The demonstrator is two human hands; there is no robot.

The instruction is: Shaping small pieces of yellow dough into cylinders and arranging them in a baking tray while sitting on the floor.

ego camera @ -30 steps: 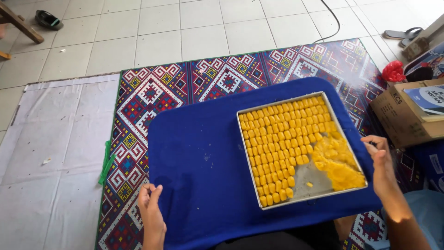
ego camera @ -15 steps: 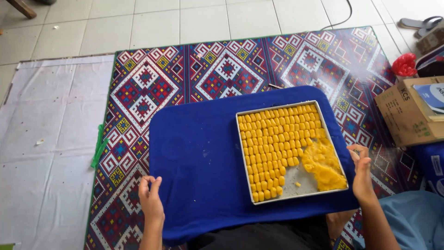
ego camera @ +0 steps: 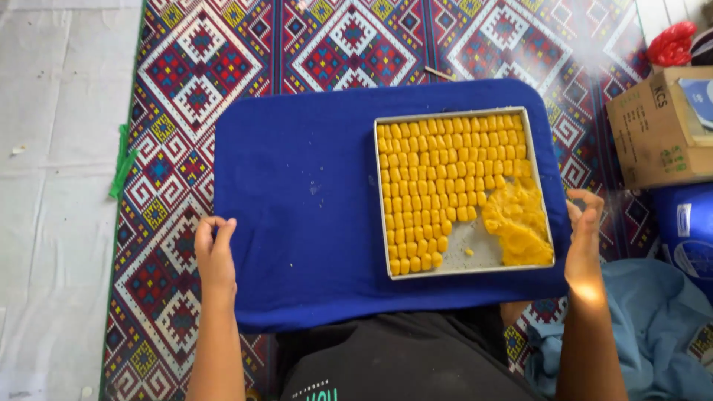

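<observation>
Covering the patterned mat, a blue board is gripped at its edges: left hand curled on the left rim, right hand on the right. On the board's right half, the metal tray holds near-complete rows of yellow pieces; its near-right corner keeps loose dough and bare metal.

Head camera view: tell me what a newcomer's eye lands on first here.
The metal tray packed with rows of small yellow pieces stands out, lying on the right half of a blue board; a loose yellow heap fills its near right corner. The left hand grips the board's left edge and the right hand its right edge, over a patterned red mat.
</observation>
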